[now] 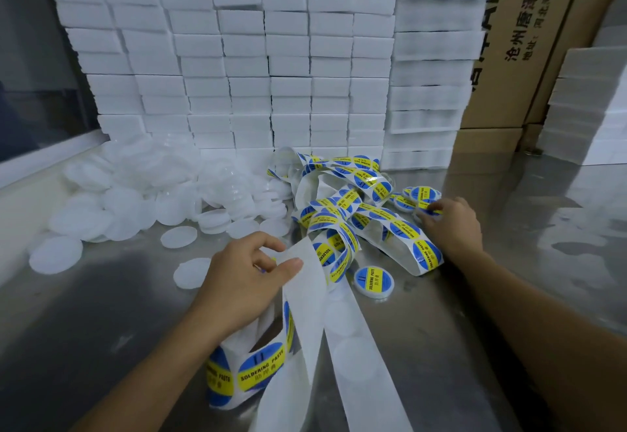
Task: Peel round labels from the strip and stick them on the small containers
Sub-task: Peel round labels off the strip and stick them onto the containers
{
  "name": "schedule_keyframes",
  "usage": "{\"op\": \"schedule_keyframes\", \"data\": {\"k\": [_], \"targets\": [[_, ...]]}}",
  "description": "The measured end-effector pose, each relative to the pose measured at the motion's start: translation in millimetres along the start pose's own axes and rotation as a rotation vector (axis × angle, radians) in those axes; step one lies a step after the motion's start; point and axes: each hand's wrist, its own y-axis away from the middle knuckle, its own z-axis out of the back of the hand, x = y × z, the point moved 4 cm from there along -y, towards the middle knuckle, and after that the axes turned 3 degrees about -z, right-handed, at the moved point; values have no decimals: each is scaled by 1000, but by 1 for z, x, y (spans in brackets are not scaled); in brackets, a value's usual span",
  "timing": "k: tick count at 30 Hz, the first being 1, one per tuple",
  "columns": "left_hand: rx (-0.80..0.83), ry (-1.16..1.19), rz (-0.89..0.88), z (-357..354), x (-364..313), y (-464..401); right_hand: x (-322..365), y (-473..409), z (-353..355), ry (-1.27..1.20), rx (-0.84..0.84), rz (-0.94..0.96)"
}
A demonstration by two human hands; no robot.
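Note:
A tangled white strip point(346, 207) carrying round blue-and-yellow labels lies across the middle of the steel table. My left hand point(247, 279) pinches the bare white backing of the strip between thumb and fingers, above a loop that still bears labels point(258, 369). My right hand point(453, 224) reaches to the right, its fingers on a labelled small container point(429, 209) in a little cluster of labelled containers point(412, 195). One labelled container point(374, 281) sits alone near the strip. Unlabelled white containers point(190, 187) lie heaped at the left.
Loose white lids point(56, 255) lie scattered at the front left. Stacks of white foam blocks point(271, 75) wall off the back, with cardboard boxes point(529, 58) behind and more foam point(590, 105) at the right. Empty backing point(366, 363) trails toward me.

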Motion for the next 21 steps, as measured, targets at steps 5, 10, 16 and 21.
{"op": "schedule_keyframes", "data": {"k": [5,10,16,21], "targets": [[1,222,55,3,0,0,4,-5,-6,-22,107,50],[-21,381,28,3,-5,0,12,8,7,-176,-45,36],[84,484,17,1,-9,1,60,44,39,-179,-251,313],[188,488,-50,-2,-17,4,116,107,35,-754,227,278]]}}
